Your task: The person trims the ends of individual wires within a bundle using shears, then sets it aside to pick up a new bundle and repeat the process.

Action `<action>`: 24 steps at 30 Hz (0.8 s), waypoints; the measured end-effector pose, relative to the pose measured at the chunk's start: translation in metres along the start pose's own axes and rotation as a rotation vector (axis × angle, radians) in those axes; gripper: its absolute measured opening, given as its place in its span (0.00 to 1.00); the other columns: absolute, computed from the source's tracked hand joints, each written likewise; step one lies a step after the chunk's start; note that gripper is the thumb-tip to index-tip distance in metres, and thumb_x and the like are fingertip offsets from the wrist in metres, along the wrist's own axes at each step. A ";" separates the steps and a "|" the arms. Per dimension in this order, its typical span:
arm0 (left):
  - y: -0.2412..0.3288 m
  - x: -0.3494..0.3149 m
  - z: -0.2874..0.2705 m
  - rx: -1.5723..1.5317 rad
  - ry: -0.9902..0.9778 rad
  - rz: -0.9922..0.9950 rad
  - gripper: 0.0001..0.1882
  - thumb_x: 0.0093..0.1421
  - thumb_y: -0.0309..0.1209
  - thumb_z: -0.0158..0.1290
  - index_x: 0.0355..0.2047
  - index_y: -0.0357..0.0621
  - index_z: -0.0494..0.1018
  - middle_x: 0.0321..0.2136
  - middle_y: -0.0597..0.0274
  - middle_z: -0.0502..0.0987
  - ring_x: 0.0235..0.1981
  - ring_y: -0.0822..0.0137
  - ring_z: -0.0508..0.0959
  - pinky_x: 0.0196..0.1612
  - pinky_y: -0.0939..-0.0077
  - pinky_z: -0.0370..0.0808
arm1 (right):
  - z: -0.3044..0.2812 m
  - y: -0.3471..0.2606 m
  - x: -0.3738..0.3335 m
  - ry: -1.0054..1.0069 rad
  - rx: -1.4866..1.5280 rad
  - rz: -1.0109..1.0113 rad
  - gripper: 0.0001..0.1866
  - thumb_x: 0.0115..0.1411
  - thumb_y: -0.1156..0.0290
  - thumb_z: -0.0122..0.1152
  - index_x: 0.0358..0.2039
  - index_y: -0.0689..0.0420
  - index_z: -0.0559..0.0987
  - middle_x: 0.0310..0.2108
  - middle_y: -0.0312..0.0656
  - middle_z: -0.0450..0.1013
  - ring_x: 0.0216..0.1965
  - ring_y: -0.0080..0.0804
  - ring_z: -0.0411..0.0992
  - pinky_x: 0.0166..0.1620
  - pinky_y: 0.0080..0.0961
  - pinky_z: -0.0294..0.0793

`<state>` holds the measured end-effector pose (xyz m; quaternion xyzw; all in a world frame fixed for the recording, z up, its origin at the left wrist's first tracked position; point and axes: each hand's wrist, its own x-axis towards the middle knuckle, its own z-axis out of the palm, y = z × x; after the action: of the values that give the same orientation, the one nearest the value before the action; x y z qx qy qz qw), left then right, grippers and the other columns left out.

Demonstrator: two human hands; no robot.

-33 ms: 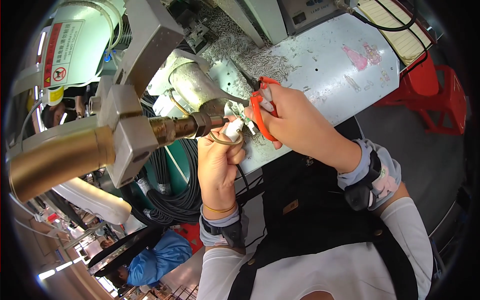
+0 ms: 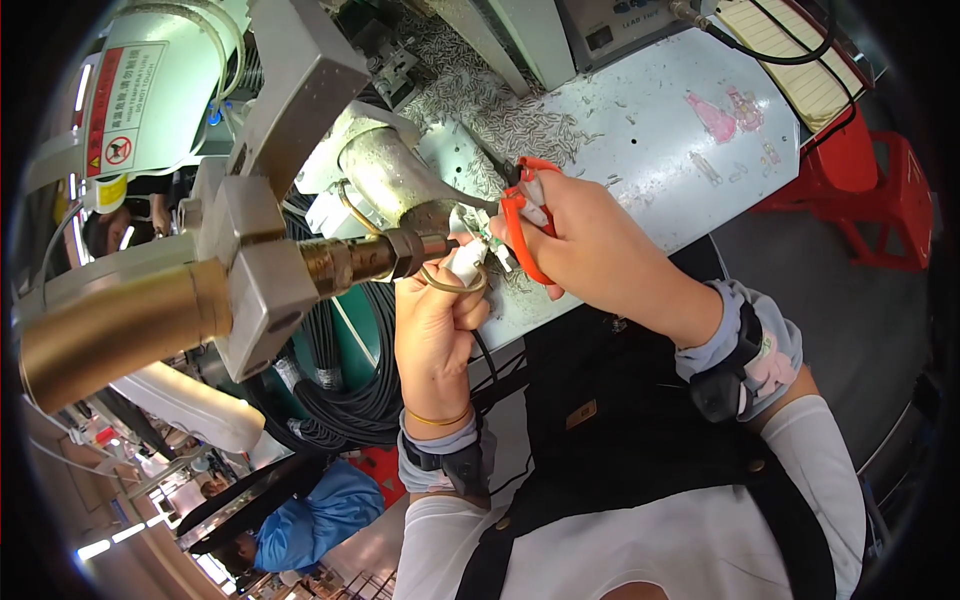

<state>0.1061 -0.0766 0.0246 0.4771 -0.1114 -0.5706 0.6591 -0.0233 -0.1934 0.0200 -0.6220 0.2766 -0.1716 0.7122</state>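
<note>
From my end, I had the right hand (image 2: 590, 225) wrapped round some orange-handled scissors (image 2: 513, 222). My left hand (image 2: 435, 312) was pinched tight on a little white piece (image 2: 467, 264), right by the metal nozzle (image 2: 408, 250).

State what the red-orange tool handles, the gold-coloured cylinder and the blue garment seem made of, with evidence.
Red-orange tool handles: probably plastic, smooth and evenly coloured. Gold-coloured cylinder: likely metal, perhaps brass, with a streaky metallic sheen. Blue garment: apparently woven fabric, judging by its soft folds; the fibre can't be told.
</note>
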 end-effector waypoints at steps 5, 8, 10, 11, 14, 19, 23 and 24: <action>0.002 0.000 0.000 0.020 0.060 -0.004 0.10 0.54 0.24 0.48 0.37 0.33 0.67 0.17 0.71 0.61 0.12 0.82 0.52 0.14 0.87 0.46 | 0.003 0.005 0.000 0.089 -0.123 -0.164 0.10 0.54 0.72 0.50 0.22 0.63 0.64 0.12 0.37 0.63 0.12 0.19 0.63 0.15 0.19 0.59; 0.002 0.000 0.003 0.055 0.098 0.015 0.11 0.53 0.23 0.48 0.37 0.32 0.66 0.17 0.70 0.61 0.12 0.82 0.52 0.14 0.87 0.46 | 0.003 0.003 0.000 0.092 -0.148 -0.177 0.10 0.54 0.72 0.51 0.22 0.64 0.64 0.11 0.38 0.62 0.12 0.20 0.62 0.15 0.20 0.59; 0.001 -0.002 0.005 0.066 0.141 0.031 0.11 0.52 0.21 0.48 0.37 0.32 0.66 0.17 0.70 0.61 0.12 0.82 0.52 0.14 0.87 0.46 | 0.003 0.004 -0.001 0.087 -0.136 -0.169 0.10 0.53 0.73 0.51 0.22 0.64 0.64 0.11 0.38 0.62 0.12 0.19 0.61 0.15 0.20 0.58; 0.000 -0.003 0.005 0.071 0.162 0.039 0.11 0.51 0.20 0.47 0.37 0.32 0.66 0.16 0.70 0.61 0.12 0.82 0.52 0.14 0.87 0.46 | 0.003 0.004 -0.001 0.084 -0.130 -0.164 0.10 0.53 0.73 0.51 0.22 0.64 0.63 0.11 0.39 0.61 0.12 0.19 0.61 0.15 0.20 0.57; -0.002 -0.004 0.008 0.089 0.204 0.057 0.11 0.51 0.20 0.47 0.36 0.32 0.66 0.16 0.70 0.61 0.12 0.82 0.52 0.14 0.87 0.46 | 0.003 0.003 -0.001 0.083 -0.130 -0.183 0.09 0.53 0.73 0.51 0.22 0.64 0.64 0.11 0.38 0.62 0.12 0.19 0.60 0.16 0.20 0.57; -0.002 -0.004 0.004 0.081 0.145 0.040 0.10 0.51 0.20 0.47 0.36 0.33 0.67 0.18 0.70 0.62 0.13 0.82 0.52 0.14 0.87 0.46 | 0.005 0.005 -0.003 0.089 -0.115 -0.158 0.09 0.54 0.73 0.51 0.23 0.64 0.64 0.11 0.37 0.62 0.13 0.17 0.60 0.16 0.19 0.57; -0.002 -0.007 0.010 0.114 0.101 0.072 0.10 0.52 0.20 0.46 0.36 0.35 0.67 0.20 0.69 0.64 0.13 0.83 0.52 0.13 0.88 0.44 | 0.004 0.010 -0.005 0.045 -0.082 -0.154 0.08 0.55 0.72 0.51 0.24 0.63 0.65 0.12 0.34 0.62 0.13 0.16 0.59 0.16 0.17 0.58; -0.003 -0.009 0.010 0.113 0.101 0.073 0.10 0.52 0.20 0.46 0.36 0.35 0.67 0.20 0.69 0.64 0.13 0.83 0.52 0.13 0.88 0.44 | 0.004 0.010 -0.008 0.044 -0.083 -0.154 0.08 0.55 0.72 0.51 0.24 0.63 0.65 0.12 0.34 0.62 0.13 0.16 0.59 0.16 0.17 0.58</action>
<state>0.0943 -0.0733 0.0316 0.5372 -0.1272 -0.5141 0.6564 -0.0278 -0.1840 0.0119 -0.6666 0.2503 -0.2278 0.6642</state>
